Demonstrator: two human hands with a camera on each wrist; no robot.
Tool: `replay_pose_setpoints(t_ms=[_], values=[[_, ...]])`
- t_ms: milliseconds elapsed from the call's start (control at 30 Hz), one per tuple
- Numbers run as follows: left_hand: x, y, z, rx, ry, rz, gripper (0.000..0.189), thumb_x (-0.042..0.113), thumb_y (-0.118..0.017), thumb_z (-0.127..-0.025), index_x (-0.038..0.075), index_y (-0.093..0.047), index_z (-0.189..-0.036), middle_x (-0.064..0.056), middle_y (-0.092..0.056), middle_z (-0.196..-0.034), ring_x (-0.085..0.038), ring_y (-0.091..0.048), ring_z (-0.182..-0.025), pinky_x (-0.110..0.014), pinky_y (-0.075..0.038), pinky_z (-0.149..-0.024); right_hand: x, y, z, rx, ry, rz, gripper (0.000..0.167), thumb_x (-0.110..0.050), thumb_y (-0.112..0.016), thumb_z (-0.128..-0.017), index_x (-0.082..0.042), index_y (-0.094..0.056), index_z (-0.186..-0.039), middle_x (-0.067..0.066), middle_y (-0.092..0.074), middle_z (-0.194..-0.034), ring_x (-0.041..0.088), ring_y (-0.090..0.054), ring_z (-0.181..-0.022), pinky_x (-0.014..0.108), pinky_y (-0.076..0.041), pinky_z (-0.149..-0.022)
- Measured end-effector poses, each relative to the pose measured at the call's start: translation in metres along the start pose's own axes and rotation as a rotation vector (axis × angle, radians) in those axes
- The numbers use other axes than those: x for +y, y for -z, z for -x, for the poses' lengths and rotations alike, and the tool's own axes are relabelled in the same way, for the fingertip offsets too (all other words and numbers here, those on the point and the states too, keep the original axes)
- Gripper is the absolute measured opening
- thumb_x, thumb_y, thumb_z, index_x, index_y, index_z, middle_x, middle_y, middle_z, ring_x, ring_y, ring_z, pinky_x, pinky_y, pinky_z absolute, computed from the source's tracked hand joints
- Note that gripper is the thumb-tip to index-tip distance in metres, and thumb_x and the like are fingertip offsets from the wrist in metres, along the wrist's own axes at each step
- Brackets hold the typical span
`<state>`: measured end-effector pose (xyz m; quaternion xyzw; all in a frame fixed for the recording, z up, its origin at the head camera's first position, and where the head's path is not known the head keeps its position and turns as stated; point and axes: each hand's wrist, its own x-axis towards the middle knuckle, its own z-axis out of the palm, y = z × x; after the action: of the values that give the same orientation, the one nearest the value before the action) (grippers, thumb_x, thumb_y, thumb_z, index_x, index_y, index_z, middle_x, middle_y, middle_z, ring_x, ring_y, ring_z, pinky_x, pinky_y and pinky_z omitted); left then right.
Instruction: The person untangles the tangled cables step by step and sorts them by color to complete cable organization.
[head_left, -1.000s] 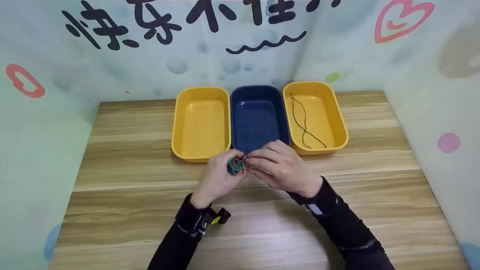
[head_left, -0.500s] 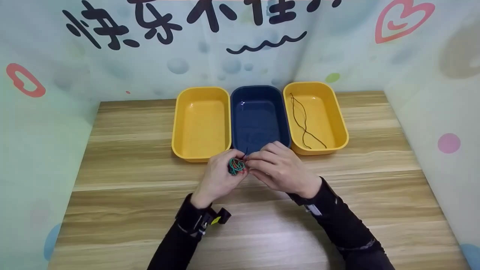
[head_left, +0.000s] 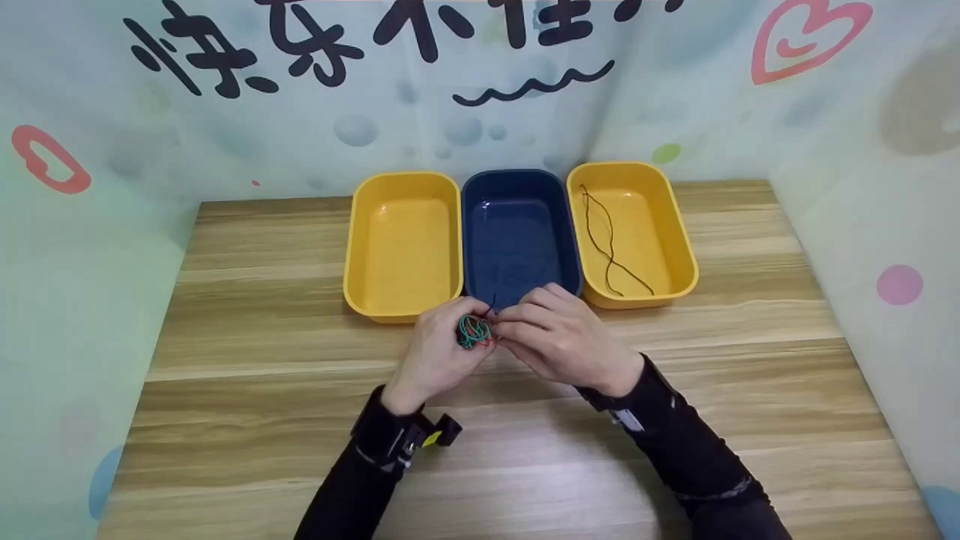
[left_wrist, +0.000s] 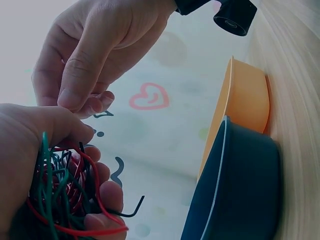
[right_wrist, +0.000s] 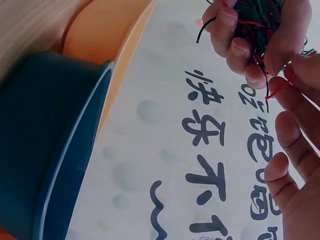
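Observation:
My left hand (head_left: pixel 439 352) grips a tangled bundle of thin wires (left_wrist: pixel 62 187), green, red and black, with loose ends poking out past the fingers. Close against it, the thumb and forefinger of my right hand (head_left: pixel 566 337) pinch at the bundle's edge. A red wire (right_wrist: pixel 279 90) runs from the bundle to those fingertips in the right wrist view, while the other right fingers stay loosely bent. One black wire end (left_wrist: pixel 137 207) sticks out below the left fingers. Both hands are over the near edge of a dark blue bin (head_left: pixel 517 232).
A yellow bin (head_left: pixel 401 259) stands left of the blue one. To its right is a second yellow bin (head_left: pixel 656 255) with dark thin wires (head_left: pixel 610 259) lying inside. All three are side by side on the wooden table (head_left: pixel 247 330), before a printed backdrop (head_left: pixel 412 135).

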<state>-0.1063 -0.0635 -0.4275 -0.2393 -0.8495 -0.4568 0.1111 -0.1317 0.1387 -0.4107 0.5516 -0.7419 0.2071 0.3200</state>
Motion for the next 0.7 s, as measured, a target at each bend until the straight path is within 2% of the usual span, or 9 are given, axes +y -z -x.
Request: replay_pose_setpoints(t_ms=[300, 700], values=[[-0.0013, 0.0003, -0.0005, -0.002, -0.001, 0.002, 0.019, 0.006, -0.074, -0.076, 0.005, -0.066, -0.093, -0.004, -0.069, -0.089, -0.017, -0.065, -0.083, -0.03, -0.052, -0.074, -0.0019, 0.0, -0.0004, -0.019, 0.005, 0.006, 0.01, -0.011, -0.07, -0.086, -0.008, -0.07, -0.096, 0.001, -0.069, -0.091, 0.019, -0.059, -0.083, 0.031, -0.044, -0.069], [-0.0034, -0.0005, -0.0007, 0.04, -0.005, -0.016, 0.013, 0.012, -0.074, -0.081, 0.007, -0.066, -0.09, -0.003, -0.069, -0.086, -0.016, -0.065, -0.082, -0.03, -0.052, -0.074, -0.0062, 0.0026, -0.002, -0.013, 0.012, 0.029, 0.006, -0.01, -0.063, -0.088, -0.007, -0.067, -0.092, 0.002, -0.066, -0.085, 0.02, -0.057, -0.077, 0.031, -0.043, -0.065]])
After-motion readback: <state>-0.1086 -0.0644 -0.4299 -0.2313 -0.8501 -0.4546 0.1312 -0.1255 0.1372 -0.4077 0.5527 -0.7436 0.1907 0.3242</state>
